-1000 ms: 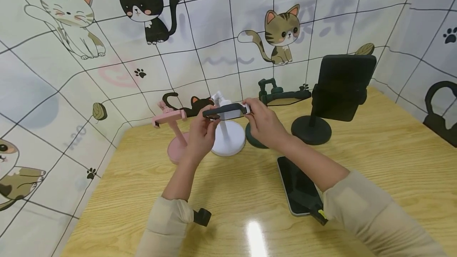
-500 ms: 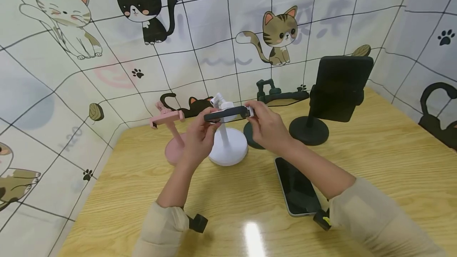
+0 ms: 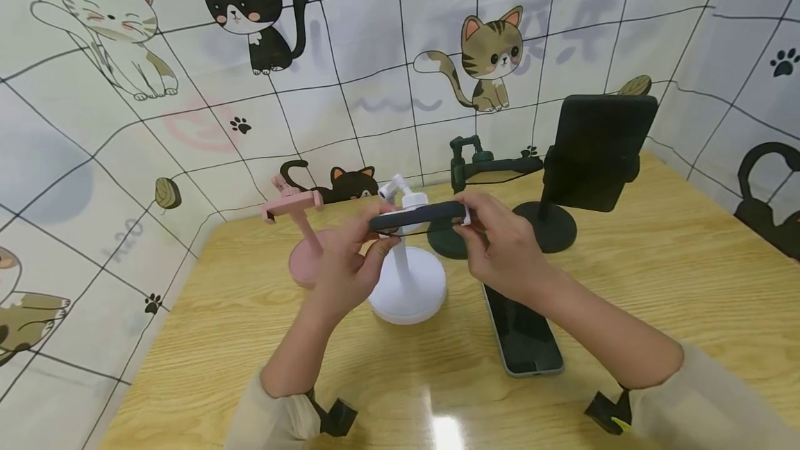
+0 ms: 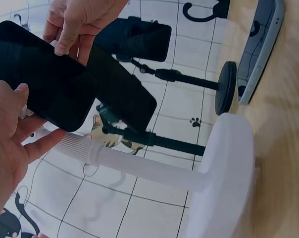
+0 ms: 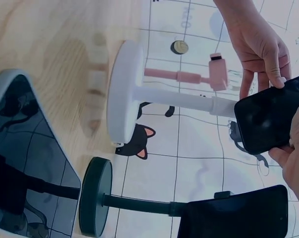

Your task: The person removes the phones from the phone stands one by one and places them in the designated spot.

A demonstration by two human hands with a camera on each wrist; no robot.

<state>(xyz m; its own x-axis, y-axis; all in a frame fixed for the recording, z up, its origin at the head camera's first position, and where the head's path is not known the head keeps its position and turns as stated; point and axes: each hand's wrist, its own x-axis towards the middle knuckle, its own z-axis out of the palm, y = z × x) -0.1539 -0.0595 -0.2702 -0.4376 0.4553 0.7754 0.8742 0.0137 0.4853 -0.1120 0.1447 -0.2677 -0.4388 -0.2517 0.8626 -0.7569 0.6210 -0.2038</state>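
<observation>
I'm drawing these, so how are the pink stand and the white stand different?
The pink stand holds no phone; the white stand has a dark phone at its top. The left hand and right hand grip at the white stand's top, not the pink stand's. The white stand is nearer the person than the pink stand. Both have a post and a round bottom.

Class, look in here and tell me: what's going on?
A person's left hand and right hand grip opposite sides of a phone at the white stand; whether it is fully clamped is unclear. The green stand and black stand bear dark devices; the pink stand has none. Another phone lies on the table.
</observation>
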